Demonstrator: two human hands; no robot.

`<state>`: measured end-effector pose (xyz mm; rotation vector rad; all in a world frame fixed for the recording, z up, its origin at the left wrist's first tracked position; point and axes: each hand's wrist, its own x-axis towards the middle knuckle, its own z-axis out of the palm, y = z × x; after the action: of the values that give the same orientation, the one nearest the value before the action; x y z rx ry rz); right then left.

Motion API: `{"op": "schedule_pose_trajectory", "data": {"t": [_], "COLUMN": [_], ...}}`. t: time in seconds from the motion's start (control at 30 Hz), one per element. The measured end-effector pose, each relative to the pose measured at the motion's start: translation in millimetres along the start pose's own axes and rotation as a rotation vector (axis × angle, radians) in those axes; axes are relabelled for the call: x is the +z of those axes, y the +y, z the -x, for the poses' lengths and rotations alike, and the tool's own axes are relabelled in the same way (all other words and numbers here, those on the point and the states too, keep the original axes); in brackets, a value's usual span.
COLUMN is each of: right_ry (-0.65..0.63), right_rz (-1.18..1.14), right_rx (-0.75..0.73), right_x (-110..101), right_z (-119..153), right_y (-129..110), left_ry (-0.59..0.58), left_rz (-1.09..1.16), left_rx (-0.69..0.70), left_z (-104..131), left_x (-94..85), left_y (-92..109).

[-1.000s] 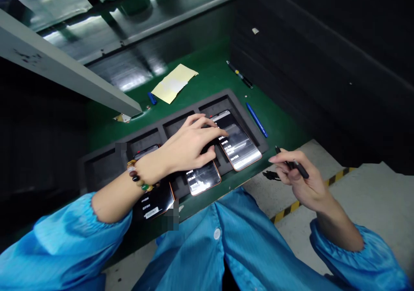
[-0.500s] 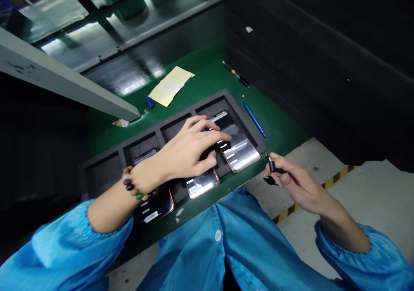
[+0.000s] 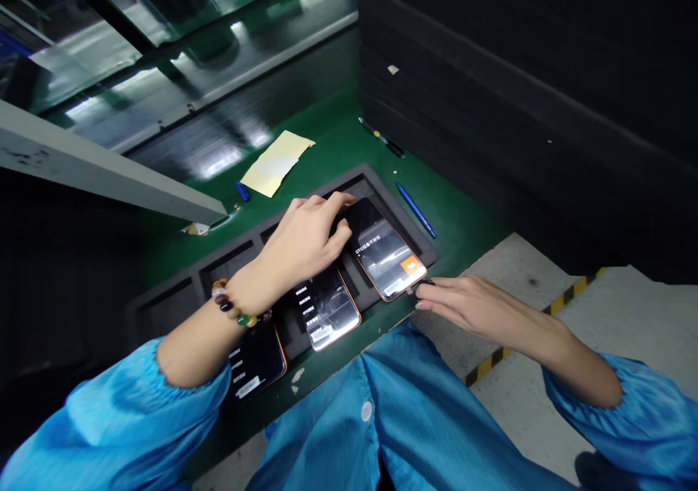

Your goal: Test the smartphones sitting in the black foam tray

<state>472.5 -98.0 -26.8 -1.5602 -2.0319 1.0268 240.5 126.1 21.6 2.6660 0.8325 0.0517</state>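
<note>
A black compartmented tray (image 3: pixel 182 287) holds three phones. The right phone (image 3: pixel 384 251) shows a text message and an orange button. My left hand (image 3: pixel 305 240) rests over the middle phone (image 3: pixel 330 313) and the right phone's upper left edge, fingers bent and apart, holding nothing. At the right phone's bottom edge, my right hand (image 3: pixel 463 302) pinches a small black plug (image 3: pixel 422 287); its tip meets the phone's lower end, though whether it is inserted cannot be made out. The left phone (image 3: pixel 259 364) lies partly under my left wrist.
Behind the tray on the green table (image 3: pixel 332 131) lie a yellow paper (image 3: pixel 275 164), a blue cap (image 3: pixel 242 191), a black pen (image 3: pixel 382 139) and a blue pen (image 3: pixel 416 209). A grey beam (image 3: pixel 109 167) stands at left, a dark wall (image 3: pixel 491 98) at right.
My right hand has moved left with the black plug to the right phone's bottom edge. My left hand has drawn back from its screen, which now shows a message instead of a list.
</note>
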Motion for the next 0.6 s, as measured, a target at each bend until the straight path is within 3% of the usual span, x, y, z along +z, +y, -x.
{"op": "schedule_pose_trajectory", "data": {"t": [0.4,0.6], "right_ry": [-0.001,0.179], "right_rz": [-0.1,-0.056], "right_rx": [-0.012,0.032], "right_x": [-10,8], "right_z": [-8,-3], "right_y": [3,8], "left_ry": [0.016,0.027], "left_rz": [0.214,0.3], "left_rx": [-0.087,-0.146], "left_z": [-9,-7], "left_x": [0.5,1.8], "left_y": [-5,-7]}}
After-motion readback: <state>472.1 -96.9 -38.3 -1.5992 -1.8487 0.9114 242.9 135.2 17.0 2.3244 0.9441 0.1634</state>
